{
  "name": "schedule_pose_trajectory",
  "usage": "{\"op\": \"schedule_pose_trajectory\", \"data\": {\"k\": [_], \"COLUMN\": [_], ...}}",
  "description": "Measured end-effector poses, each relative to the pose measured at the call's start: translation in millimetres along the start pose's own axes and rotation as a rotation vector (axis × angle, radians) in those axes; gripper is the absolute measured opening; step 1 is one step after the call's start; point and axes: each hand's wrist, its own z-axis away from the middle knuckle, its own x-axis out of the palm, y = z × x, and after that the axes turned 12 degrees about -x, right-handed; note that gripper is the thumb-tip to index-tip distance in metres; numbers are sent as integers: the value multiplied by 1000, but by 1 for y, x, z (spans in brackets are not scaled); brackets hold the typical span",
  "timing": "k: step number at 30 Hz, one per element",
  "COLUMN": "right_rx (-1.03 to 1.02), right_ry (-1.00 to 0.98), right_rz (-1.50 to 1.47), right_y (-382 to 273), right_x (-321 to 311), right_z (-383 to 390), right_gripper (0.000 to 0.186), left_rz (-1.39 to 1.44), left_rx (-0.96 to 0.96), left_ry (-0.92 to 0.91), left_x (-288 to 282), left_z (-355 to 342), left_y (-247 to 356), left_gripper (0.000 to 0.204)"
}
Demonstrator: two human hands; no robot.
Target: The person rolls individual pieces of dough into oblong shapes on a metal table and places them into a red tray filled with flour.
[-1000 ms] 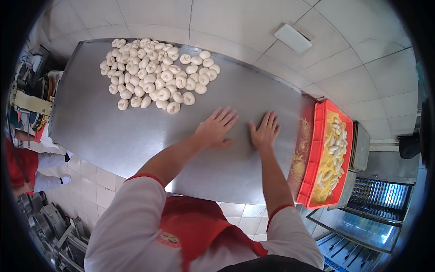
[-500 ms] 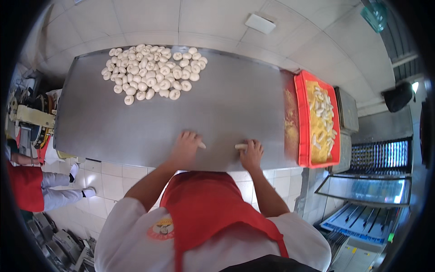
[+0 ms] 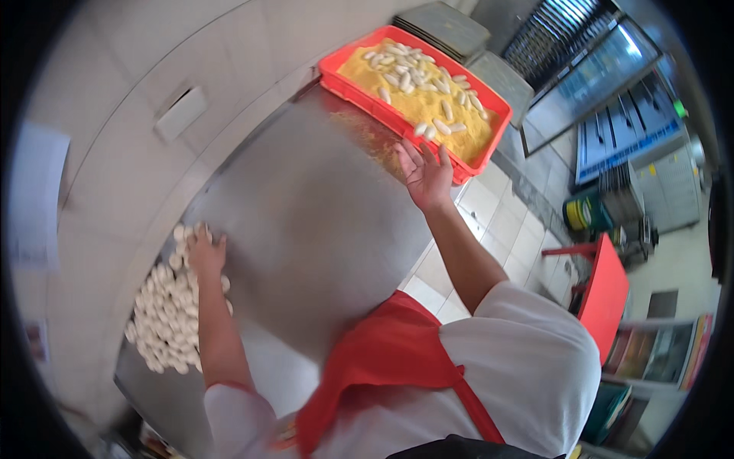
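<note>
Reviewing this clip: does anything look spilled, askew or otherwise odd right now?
A small spill: yellow crumbs lie scattered on the end of the metal worktop, just outside the red tray. They look like the yellow layer inside it. Nothing else stands out.

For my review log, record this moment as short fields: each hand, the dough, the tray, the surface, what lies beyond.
Left hand: over the edge of the dough pile, grip unclear
Right hand: open beside the tray, fingers loosely spread; rim contact unclear
Dough pile: many small, pale, rounded pieces
Red tray: holds yellow crumbs and pale elongated pieces
Surface: grey metal table
Beyond tray: stacked flat grey pans
</note>
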Motion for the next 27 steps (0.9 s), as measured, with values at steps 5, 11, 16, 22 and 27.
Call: {"op": "schedule_pose_trajectory", "data": {"k": [5,11,16,22,27], "right_rx": [270,288,340,-533,-415], "right_ry": [-212,-921,-1376,-1219,-1480], "right_rz": [772,985,1272,1655,2109], "right_y": [89,222,182,92,47], "right_x": [-28,29,54,-42,-155], "right_z": [-3,84,109,112,173], "right_gripper": [50,49,44,44,76], "left_rz": [-3,880,1240,878,541], "left_rx": [85,138,77,-3,315], "left_ry": [-115,-523,-707,-757,-263], "left_x": [32,-8,-59,22,61], "left_z": [-58,33,138,242,333], "left_y": [-42,-25,4,-106,-88], "left_gripper": [30,22,54,50,48]}}
